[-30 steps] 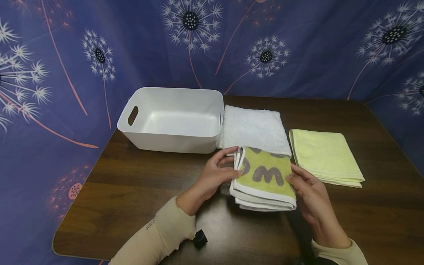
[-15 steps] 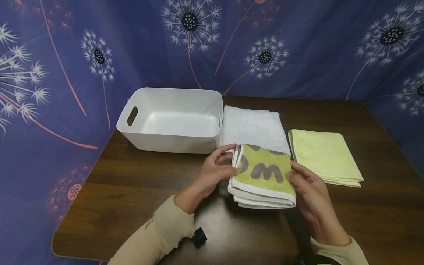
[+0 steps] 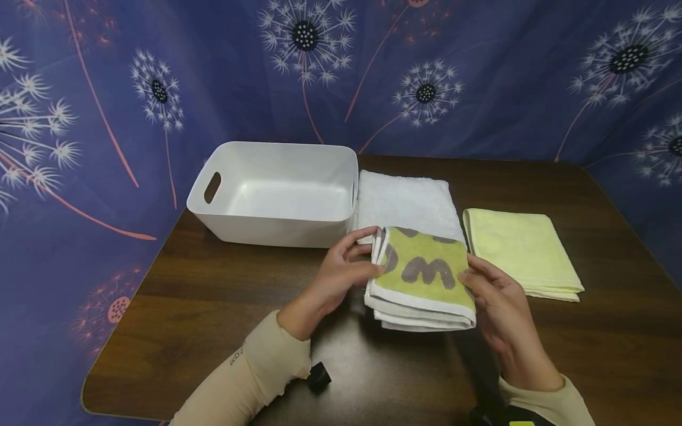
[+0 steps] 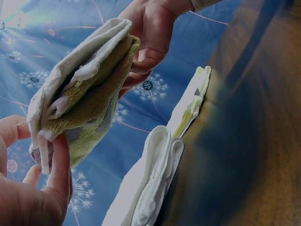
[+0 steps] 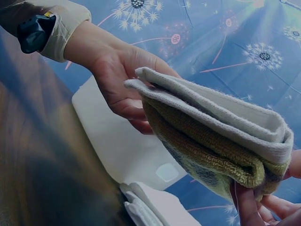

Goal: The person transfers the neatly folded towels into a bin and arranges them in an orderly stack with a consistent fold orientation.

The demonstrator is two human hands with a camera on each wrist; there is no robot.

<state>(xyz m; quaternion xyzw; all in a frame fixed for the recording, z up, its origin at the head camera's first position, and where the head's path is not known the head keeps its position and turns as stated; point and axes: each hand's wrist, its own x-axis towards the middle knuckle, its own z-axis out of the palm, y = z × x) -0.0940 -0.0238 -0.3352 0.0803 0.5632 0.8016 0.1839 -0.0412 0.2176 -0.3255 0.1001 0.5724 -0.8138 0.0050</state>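
Note:
A folded towel, olive-yellow with grey-brown shapes and white borders, is held above the table between both hands. My left hand pinches its left edge, thumb on top and fingers beneath. At the right edge my right hand pinches it the same way. Both wrist views show the towel's stacked layers, with the left hand's fingers and the right hand's fingers at opposite ends. Just behind it lies a folded white towel, partly covered in the head view. A folded pale yellow towel rests to the right.
A white plastic bin with handle holes stands at the back left, right beside the white towel. Everything rests on a dark wooden table. A blue cloth with dandelion prints hangs behind the table.
Both hands have carried the patterned towel slightly up and away from me, so it overlaps the white towel a bit more. The grip looks the same, and the other towels and bin have stayed put.

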